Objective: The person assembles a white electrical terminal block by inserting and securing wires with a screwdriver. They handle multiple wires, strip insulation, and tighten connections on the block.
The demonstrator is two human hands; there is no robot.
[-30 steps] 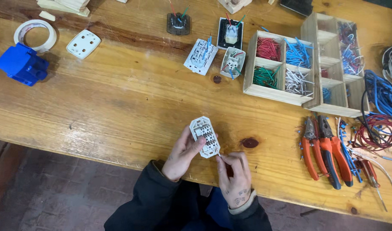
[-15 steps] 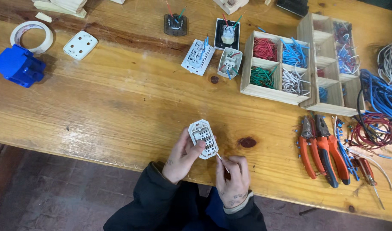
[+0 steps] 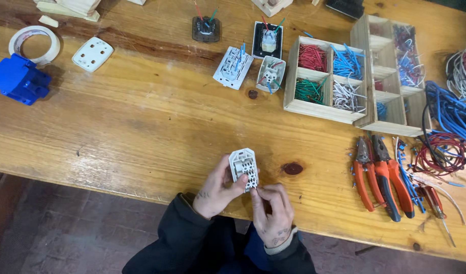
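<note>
A: Where's the white socket module (image 3: 243, 168)? Looks light, stiff plastic.

B: Near the wooden table (image 3: 141, 127) front edge. Left hand (image 3: 215, 190) pinches its side edges, the safest grip. Right hand (image 3: 272, 213) has fingertips pressed together at its lower corner, maybe around 1 thin wire.

Pliers (image 3: 380, 177) right of hands-held socket (image 3: 243, 167)

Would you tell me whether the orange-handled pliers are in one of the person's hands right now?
No, the orange-handled pliers lie on the wooden table to the right, while the left hand and right hand hold a small white socket module.
</note>
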